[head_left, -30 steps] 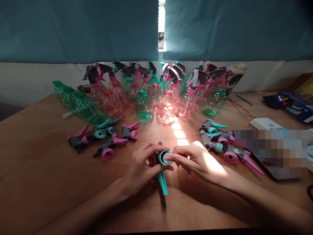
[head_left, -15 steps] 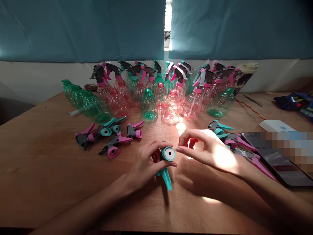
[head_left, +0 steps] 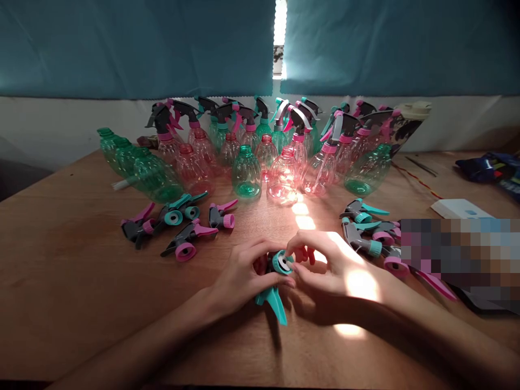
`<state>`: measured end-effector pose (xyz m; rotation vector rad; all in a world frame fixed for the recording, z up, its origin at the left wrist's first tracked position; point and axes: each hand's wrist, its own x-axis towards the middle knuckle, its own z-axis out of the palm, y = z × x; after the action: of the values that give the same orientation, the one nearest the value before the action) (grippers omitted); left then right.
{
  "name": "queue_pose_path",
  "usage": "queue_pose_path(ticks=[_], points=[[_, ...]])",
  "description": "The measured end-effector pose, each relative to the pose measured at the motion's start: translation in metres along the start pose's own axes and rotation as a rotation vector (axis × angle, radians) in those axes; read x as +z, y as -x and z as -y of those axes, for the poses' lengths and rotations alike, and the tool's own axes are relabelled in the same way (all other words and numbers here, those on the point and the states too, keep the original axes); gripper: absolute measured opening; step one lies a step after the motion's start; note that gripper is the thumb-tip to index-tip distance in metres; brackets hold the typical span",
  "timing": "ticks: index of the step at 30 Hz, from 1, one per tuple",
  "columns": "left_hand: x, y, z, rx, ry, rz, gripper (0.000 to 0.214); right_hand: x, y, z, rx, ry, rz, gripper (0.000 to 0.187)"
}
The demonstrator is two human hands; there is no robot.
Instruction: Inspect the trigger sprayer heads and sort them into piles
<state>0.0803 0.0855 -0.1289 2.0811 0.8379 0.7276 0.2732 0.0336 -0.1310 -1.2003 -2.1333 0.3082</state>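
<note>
Near the middle of the table, my left hand [head_left: 247, 273] is closed around a trigger sprayer [head_left: 273, 309] with a dark body, teal trigger and teal collar. The collar's open end is turned up towards me. In its mouth sits a white washer [head_left: 283, 262] with a dark centre, seemingly tilted. The thumb and forefinger of my right hand [head_left: 325, 265] pinch at the right side of that mouth, at the washer's edge. My right fingertips hide part of the washer, and my left fingers cover much of the sprayer's body.
Loose trigger sprayers [head_left: 185, 238] lie to the left, with more sprayers [head_left: 359, 238] to the right. Behind stand several green bottles [head_left: 246, 173] and pink bottles [head_left: 190, 168], some topped with sprayers. At right are a white box [head_left: 459, 208], a phone partly blurred out, and a dark blue packet [head_left: 489, 168].
My right thumb and forefinger have moved from beside the collar into its mouth. The washer, flat before, now looks tilted. The sprayer has turned slightly in my left hand.
</note>
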Motion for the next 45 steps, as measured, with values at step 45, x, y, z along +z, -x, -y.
queue_pose_path(ticks=[45], points=[[0.000, -0.003, 0.005, -0.080, 0.001, 0.007, 0.028, 0.001, -0.013, -0.006, 0.181, -0.308, 0.125, 0.019]])
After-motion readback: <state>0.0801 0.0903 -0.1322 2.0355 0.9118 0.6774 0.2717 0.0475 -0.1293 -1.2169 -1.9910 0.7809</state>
